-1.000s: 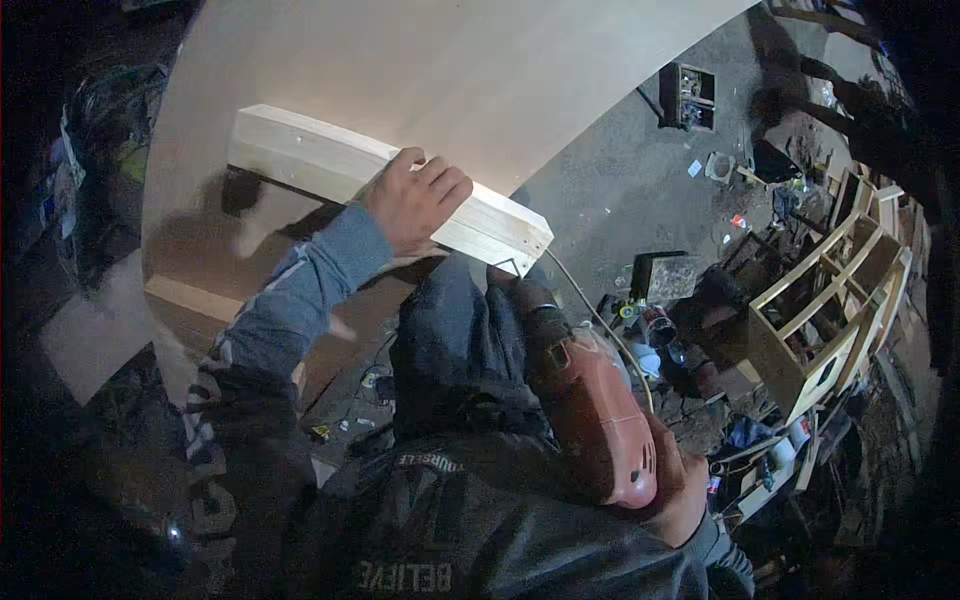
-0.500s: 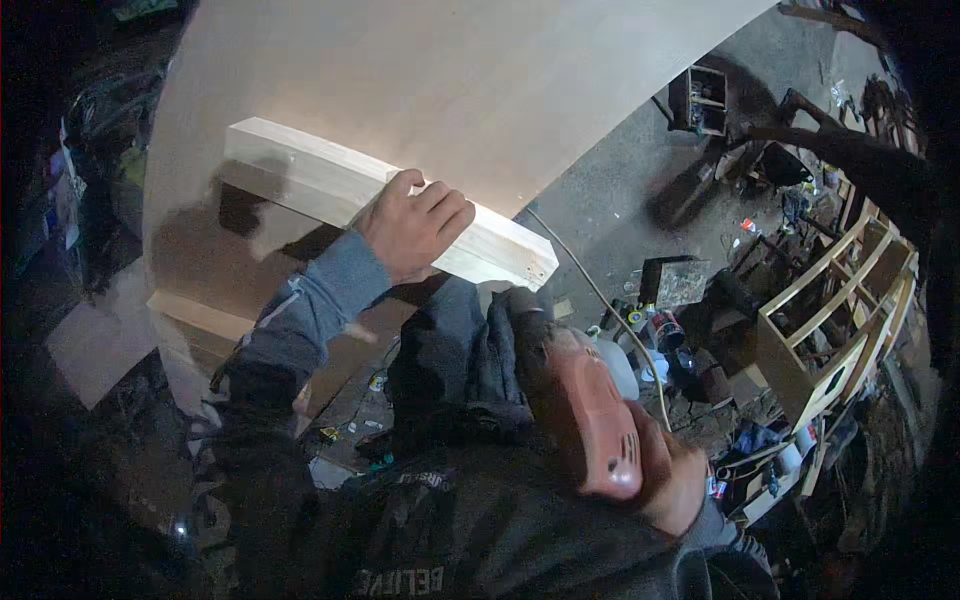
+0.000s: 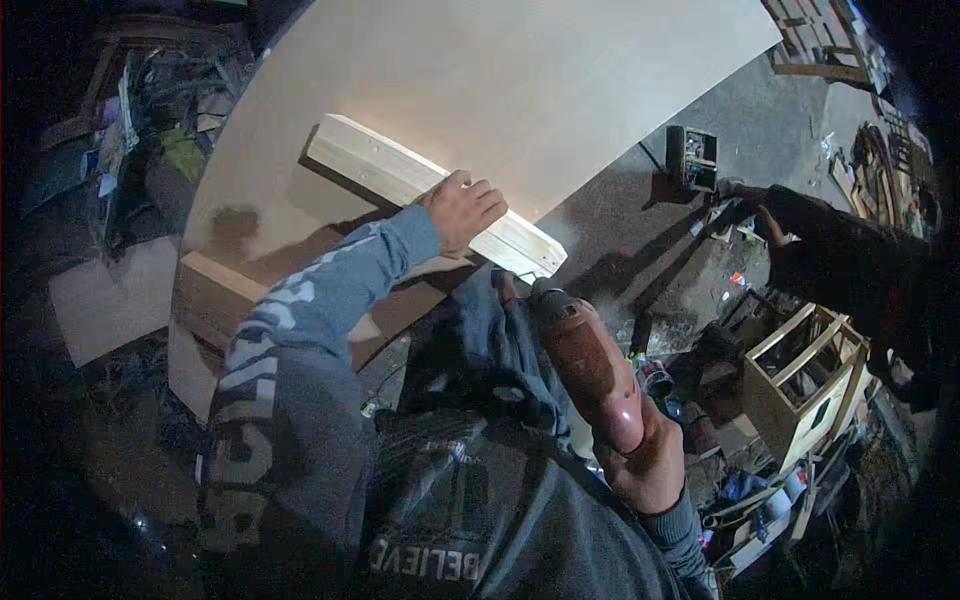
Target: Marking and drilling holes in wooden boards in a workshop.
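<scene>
A pale squared wooden beam point(image 3: 375, 165) lies slantwise on a large plywood sheet point(image 3: 520, 80). My left hand point(image 3: 463, 214) is closed over the beam toward its right end, fingers wrapped across the top. In my right hand point(image 3: 650, 455) is a red power drill point(image 3: 592, 365), held by its rear part; the grip is mostly hidden. Its dark chuck point(image 3: 548, 290) points at the beam's near right end, where a thin bit shows. Whether the bit touches the wood I cannot tell.
Another wooden strip point(image 3: 222, 275) lies on the sheet at left. On the floor at right are a crate-like box point(image 3: 692, 158), a small wooden frame cabinet point(image 3: 805, 375) and scattered scraps. A person in dark clothes point(image 3: 845, 250) bends toward the floor there.
The drill has swung up and left, its chuck now at the beam's end. My left hand stays on the beam. The view has shifted, and the other person stands out more at right.
</scene>
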### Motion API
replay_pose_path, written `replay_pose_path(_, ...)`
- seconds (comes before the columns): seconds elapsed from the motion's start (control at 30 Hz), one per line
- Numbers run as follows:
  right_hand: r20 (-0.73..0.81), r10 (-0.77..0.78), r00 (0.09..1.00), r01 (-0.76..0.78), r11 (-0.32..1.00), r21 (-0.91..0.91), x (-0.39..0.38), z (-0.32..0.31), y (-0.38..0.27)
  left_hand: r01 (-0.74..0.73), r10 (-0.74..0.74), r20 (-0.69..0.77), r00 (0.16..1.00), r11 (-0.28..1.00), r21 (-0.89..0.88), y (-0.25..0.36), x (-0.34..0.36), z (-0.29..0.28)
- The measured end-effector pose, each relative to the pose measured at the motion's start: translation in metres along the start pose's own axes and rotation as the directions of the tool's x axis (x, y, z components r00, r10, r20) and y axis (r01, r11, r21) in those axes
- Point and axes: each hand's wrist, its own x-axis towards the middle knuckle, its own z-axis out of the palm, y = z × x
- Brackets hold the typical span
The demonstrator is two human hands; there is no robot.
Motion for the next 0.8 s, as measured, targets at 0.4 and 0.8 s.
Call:
replay_pose_path(0.4, -0.428, 0.159, 0.890, -0.145, 0.987, 0.064, -0.089, -0.031, 0.011, 0.167, -0.215, -0.268, 0.939, 0.967, -0.192, -0.034, 0.022, 0.004)
replay_pose_path(0.8, -0.269, 0.359, 0.894, -0.236, 0.887, 0.397, -0.066, 0.000, 0.027, 0.254, -0.331, -0.320, 0.888, 0.932, -0.259, -0.008, 0.008, 0.003)
